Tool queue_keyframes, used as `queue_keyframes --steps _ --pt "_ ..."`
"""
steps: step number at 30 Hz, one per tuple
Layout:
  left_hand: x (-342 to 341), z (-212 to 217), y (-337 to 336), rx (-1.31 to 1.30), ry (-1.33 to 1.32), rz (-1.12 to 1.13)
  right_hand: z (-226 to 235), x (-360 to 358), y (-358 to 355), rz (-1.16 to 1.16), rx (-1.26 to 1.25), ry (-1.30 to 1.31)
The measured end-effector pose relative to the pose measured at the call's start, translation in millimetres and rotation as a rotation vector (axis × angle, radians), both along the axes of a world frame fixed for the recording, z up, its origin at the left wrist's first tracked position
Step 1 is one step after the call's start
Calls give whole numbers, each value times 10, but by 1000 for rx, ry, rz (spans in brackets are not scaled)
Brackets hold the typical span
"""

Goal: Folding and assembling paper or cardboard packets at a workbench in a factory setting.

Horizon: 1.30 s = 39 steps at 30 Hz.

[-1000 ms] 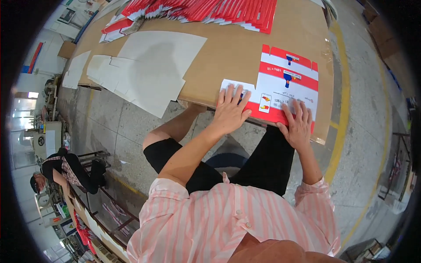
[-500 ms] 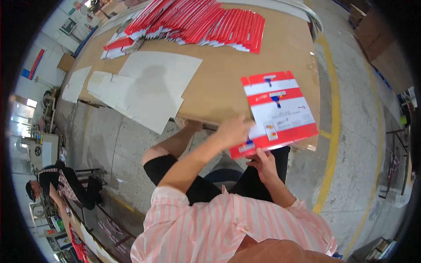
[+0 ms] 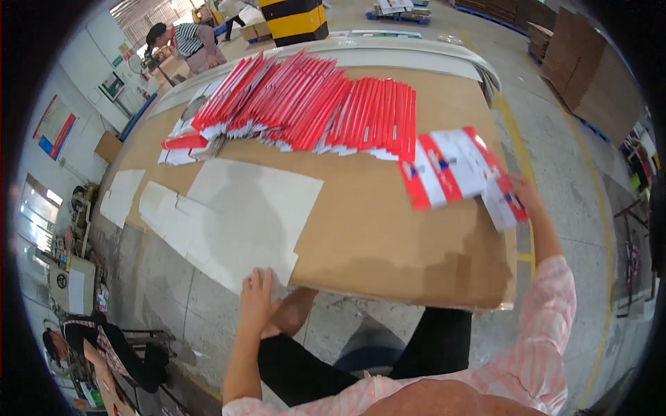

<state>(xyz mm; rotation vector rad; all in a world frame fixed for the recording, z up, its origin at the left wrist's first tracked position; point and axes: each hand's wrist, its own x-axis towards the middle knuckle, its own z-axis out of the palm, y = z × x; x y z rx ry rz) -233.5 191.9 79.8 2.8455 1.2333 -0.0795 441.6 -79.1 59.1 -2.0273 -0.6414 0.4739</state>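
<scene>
A flat red-and-white printed carton is at the right of the table, slightly blurred, one white flap hanging toward me. My right hand grips its right end. The carton's far left corner comes close to a long leaning row of similar red-and-white cartons; whether they touch I cannot tell. At the table's front edge my left hand is open, fingers stretched out, at the near corner of a large pale cardboard sheet. Nothing shows in that hand.
Brown cardboard covers the table. Smaller pale pieces lie at its left. One person stands beyond the far left corner; another person works at the lower left. Stacked brown cardboard stands at the far right.
My right hand has moved the carton away from my lap, farther over the table. My left hand has left the carton and moved left to the pale sheet. The view has tilted up.
</scene>
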Motion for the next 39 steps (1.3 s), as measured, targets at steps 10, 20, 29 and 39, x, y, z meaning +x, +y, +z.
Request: queue_keyframes --steps 10,20,29,39 --pt "-223 -14 -120 203 68 141 -669 -744 3359 78 -77 -360" --pt "-265 1310 94 547 -526 -101 20 -2332 1279 548 127 -347" --pt "1059 1147 -1376 -378 -297 -775 757 -3966 -191 704 147 -916" --pt "1406 277 -929 23 -76 -727 482 -2979 -1595 212 449 -573"
